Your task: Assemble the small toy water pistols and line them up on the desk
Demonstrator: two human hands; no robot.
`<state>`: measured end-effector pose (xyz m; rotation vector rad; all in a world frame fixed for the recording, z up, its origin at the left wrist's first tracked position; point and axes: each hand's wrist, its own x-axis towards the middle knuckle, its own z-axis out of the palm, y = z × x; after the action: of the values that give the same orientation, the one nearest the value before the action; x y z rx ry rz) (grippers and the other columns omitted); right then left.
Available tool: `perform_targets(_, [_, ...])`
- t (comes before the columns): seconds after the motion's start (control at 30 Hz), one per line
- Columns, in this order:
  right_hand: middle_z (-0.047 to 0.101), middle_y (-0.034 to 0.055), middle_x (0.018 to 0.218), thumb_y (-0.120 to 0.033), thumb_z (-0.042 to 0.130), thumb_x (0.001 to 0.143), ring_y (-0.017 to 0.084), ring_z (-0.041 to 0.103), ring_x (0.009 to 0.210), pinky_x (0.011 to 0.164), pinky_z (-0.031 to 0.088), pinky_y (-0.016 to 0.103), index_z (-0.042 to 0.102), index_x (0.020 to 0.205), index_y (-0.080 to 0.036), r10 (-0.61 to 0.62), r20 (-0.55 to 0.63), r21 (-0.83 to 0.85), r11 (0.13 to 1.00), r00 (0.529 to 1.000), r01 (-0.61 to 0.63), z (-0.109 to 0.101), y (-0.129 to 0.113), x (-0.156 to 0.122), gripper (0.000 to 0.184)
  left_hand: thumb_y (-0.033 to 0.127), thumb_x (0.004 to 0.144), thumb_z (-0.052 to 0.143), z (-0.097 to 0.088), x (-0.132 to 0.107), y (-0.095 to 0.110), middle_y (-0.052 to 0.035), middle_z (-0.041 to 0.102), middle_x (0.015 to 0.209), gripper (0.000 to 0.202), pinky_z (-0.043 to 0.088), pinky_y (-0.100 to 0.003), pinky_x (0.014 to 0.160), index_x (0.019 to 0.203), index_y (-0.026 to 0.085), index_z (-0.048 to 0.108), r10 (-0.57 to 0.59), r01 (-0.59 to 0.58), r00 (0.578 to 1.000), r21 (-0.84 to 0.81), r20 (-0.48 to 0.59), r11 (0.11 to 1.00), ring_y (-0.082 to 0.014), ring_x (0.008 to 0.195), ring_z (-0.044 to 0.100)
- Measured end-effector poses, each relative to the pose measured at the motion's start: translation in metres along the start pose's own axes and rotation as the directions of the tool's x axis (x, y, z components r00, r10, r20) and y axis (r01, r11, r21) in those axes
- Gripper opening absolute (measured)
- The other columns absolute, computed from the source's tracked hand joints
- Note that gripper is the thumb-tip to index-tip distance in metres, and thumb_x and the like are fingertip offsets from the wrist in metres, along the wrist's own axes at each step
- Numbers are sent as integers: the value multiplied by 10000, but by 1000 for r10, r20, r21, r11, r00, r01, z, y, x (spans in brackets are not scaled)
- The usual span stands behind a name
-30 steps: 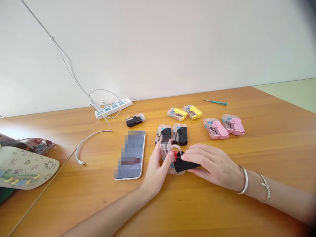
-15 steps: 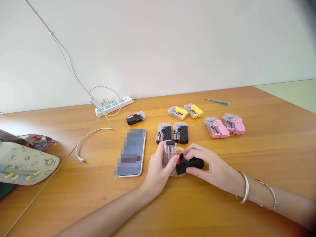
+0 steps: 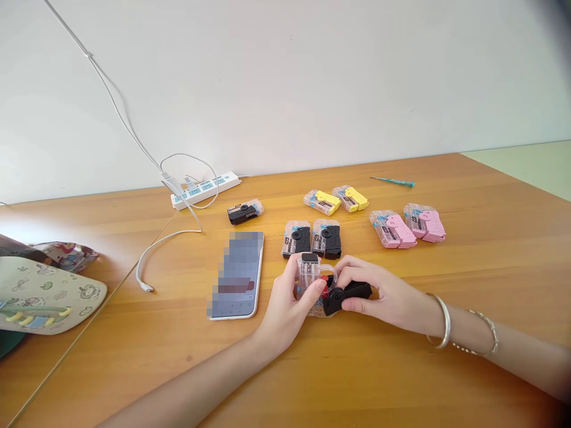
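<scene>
The left hand [image 3: 283,312] reaches in from seven o'clock and the right hand [image 3: 383,297] from four o'clock, both gripping at center, fingers [image 3: 352,268] curled inward.

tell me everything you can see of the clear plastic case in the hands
The clear plastic case is a boxy see-through shell with a dark top edge and a clear side loop, a red bit showing within. It sits on the wooden table, gripped by the left hand, while a black piece held by the right hand touches it.
</scene>
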<state>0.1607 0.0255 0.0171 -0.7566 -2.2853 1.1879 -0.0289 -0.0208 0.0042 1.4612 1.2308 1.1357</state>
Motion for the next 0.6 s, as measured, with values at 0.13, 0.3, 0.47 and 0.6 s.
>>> perform_targets(0.13, [559,34,918,-242,604,820,156,568,815,731,482,295,559,757,-199,-31,95,-42,998,995,36,-17,4,7,89,345,863,571,1,0,0,16,598,868,214,458,-203,651,1035,241,497,5,-4,999,-32,47,999,-134,771,547])
perform_targets(0.3, [589,59,991,-292,624,816,159,584,843,721,475,286,574,759,-190,-52,190,-6,999,980,54,-31,12,10,127,372,850,594,-1,-1,-2,2,576,948,241,481,-238,715,1053,260,529,15,-2,994,-114,112,994,-150,822,548])
perform_targets(0.47, [609,58,976,-367,646,807,170,627,840,724,505,303,514,768,-196,-44,231,200,980,972,-3,-54,26,9,219,422,857,577,-4,-1,-5,-16,589,967,312,470,-273,782,1109,255,503,23,2,991,-184,130,983,-170,874,562])
perform_targets(0.6, [636,40,883,-394,601,845,158,656,757,740,513,317,493,842,-207,31,119,278,959,992,-63,-69,30,8,216,423,824,610,-5,-3,-1,-28,627,896,309,458,-263,690,1031,210,524,29,-2,963,-100,269,995,-172,780,587])
